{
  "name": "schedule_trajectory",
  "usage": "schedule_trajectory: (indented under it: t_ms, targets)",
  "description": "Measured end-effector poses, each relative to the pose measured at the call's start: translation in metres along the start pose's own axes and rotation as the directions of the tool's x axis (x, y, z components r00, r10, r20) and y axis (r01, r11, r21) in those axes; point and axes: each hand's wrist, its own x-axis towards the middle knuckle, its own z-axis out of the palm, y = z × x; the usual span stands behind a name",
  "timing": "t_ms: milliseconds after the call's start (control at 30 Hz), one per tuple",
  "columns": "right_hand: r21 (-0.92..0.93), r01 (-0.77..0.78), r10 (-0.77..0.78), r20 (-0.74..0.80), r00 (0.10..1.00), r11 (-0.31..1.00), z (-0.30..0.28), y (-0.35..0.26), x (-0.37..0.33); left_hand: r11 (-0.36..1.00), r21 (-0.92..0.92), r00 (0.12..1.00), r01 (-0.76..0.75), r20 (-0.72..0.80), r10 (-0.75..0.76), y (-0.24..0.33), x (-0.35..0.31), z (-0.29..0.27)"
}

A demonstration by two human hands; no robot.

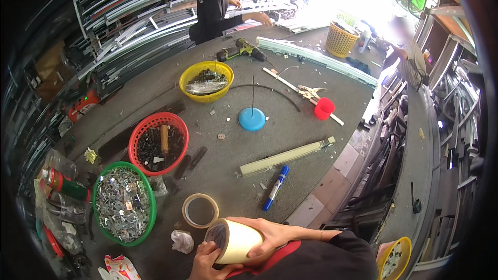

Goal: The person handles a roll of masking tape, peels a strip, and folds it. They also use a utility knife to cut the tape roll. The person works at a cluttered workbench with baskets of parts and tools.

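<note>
A wide, pale yellow roll of tape is held in both hands close to my body, at the lower edge. My right hand is closed round its right side, thumb below and fingers along the top. The fingers of my left hand curl at its open left end, over the core's rim. Just beyond lies a thin tape ring, flat on the dark table. A crumpled clear plastic scrap sits left of the roll. Farther right lies a blue marker.
Left stand a green basket of small metal parts, a red basket and a yellow basket. A blue disc with an upright spike, a pale strip, a red cup and a cordless drill lie beyond. Two people stand farther off.
</note>
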Motion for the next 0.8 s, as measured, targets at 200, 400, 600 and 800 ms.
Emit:
schedule_trajectory:
  t_ms: [200,400,600,800]
  targets:
    - [0.041,-0.088,0.092,-0.107,0.99,0.995,0.006,-0.001,-0.002,0.978,-0.061,0.979,0.201,0.043,-0.198,-0.005,0.009,-0.005]
    - [-0.001,-0.09,0.09,-0.086,0.992,0.996,0.009,0.008,-0.01,0.972,-0.224,0.997,0.066,-0.03,-0.075,0.005,0.03,-0.007]
    - [0.162,0.022,-0.026,0.023,0.999,0.986,0.001,0.025,-0.011,0.953,-0.304,0.999,0.006,-0.046,-0.021,0.004,0.029,-0.006]
    - [0.419,0.068,0.096,-0.358,0.929,0.905,0.02,0.041,-0.038,0.921,-0.371,0.857,-0.12,-0.507,-0.092,0.005,0.032,0.01]
